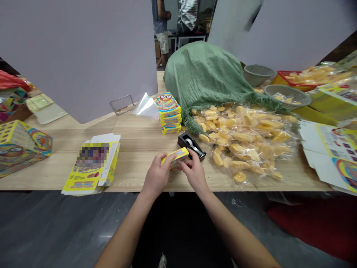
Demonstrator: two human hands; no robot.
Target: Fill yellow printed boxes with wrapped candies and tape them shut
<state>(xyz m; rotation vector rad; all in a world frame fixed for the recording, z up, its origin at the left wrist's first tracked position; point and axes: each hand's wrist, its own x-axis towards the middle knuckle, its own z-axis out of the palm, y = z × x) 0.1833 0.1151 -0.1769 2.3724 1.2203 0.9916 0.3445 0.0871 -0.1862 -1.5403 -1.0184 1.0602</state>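
I stand at the near edge of a light wood-grain counter (134, 167), above a grey floor (55, 227). A pale lilac partition panel (78, 56) occupies the far left, and a second panel (295, 33) occupies the far right. Through the gap between them, two standing people (174, 26) and a metal-framed table (192, 38) are visible. A red item (309, 227) lies on the floor at near right.

The light wood table (134, 173) was pretty packed, ngl: a stack of bright printed boxes (170, 113), a black tape dispenser (192, 146), flattened yellow box blanks (93, 167), plus a big spread of bagged yellow pieces (240, 143).
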